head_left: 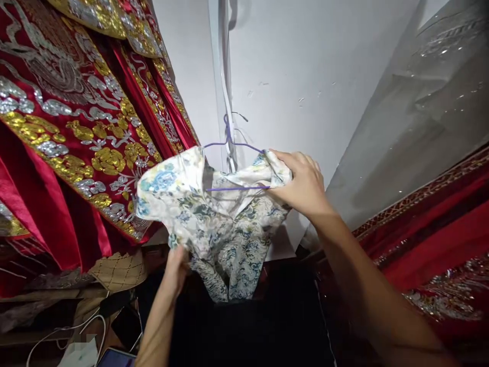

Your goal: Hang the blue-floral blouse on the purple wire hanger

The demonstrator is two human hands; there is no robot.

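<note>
A cream garment with a blue and green floral print (214,224) hangs on a purple wire hanger (234,168) in front of a white wall. My right hand (301,181) grips the garment's right shoulder where it meets the hanger's end. My left hand (176,267) holds the cloth's lower left edge from below. The hanger's hook rises behind a white strap (225,92) that runs down the wall.
Red robes with gold and silver embroidery (76,127) hang at the left. A clear plastic cover (428,107) lies over more red embroidered cloth (439,239) at the right. Below are dark fabric (260,326), a white cable (64,331) and a phone (116,358).
</note>
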